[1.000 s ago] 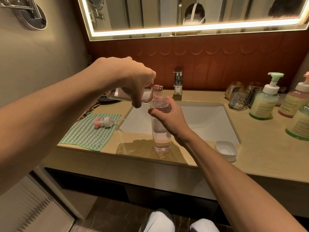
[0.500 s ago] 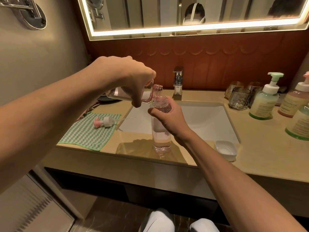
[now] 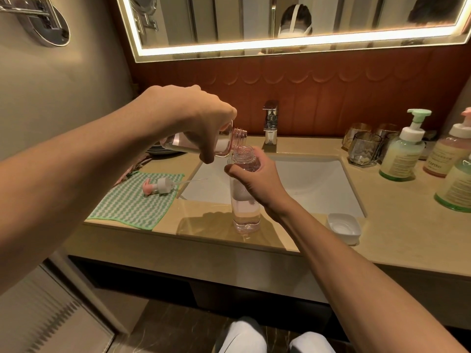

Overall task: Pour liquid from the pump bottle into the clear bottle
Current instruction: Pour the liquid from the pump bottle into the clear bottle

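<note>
My left hand (image 3: 193,118) grips the pink pump bottle (image 3: 224,142), tipped almost level with its threaded open neck over the mouth of the clear bottle (image 3: 245,212). The clear bottle stands upright on the beige counter (image 3: 397,230) at the sink's front edge, and liquid shows in its lower part. My right hand (image 3: 257,182) wraps around its upper part just under the neck. The pump head (image 3: 159,186), pink and white with a long thin tube, lies on the green checked cloth (image 3: 132,207) to the left.
A white sink basin (image 3: 313,184) and chrome faucet (image 3: 270,123) sit behind the bottles. A small white dish (image 3: 344,228) rests right of my forearm. Glass tumblers (image 3: 364,149) and three pump dispensers (image 3: 402,151) crowd the right counter. Plates (image 3: 159,150) are stacked at back left.
</note>
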The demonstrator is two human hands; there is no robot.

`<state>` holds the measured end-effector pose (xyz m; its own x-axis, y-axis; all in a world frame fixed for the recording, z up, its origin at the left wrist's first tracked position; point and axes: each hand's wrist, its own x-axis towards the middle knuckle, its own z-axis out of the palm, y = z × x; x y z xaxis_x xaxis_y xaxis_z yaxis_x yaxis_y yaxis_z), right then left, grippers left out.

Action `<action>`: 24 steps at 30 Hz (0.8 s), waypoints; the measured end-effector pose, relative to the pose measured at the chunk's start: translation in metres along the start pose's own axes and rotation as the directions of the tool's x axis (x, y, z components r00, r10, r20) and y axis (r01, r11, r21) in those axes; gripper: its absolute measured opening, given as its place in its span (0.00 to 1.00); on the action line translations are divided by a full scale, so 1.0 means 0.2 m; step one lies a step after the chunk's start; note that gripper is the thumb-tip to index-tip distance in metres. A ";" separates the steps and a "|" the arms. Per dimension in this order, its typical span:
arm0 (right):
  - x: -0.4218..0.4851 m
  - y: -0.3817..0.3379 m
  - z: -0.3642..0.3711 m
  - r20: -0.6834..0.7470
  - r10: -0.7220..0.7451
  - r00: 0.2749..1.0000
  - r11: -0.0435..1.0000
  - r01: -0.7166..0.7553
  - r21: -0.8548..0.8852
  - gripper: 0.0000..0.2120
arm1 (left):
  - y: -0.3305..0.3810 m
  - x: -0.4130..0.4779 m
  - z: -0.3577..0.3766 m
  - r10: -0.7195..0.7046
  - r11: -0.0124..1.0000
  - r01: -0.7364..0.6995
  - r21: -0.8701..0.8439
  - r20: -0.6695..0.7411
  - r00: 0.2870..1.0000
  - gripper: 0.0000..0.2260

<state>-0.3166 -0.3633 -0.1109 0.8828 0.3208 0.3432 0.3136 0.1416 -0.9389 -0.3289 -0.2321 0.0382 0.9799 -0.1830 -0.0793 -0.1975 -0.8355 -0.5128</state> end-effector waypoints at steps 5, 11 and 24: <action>0.00 0.01 0.00 -0.005 0.001 1.000 1.000 -0.001 -0.001 0.16 | 0.00 -0.01 -0.01 -0.002 1.000 0.002 0.002 0.013 1.000 0.33; 0.00 0.01 0.00 0.003 0.000 1.000 1.000 0.000 0.000 0.17 | 0.01 0.00 -0.02 -0.003 1.000 0.003 0.013 0.015 1.000 0.34; -0.01 0.00 0.00 0.011 -0.006 1.000 1.000 0.006 0.007 0.15 | 0.01 0.00 -0.02 0.001 0.999 -0.002 0.035 0.017 1.000 0.33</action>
<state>-0.3171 -0.3641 -0.1118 0.8770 0.3304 0.3490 0.3162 0.1501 -0.9367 -0.3303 -0.2364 0.0411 0.9799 -0.1757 -0.0941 -0.1984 -0.8162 -0.5426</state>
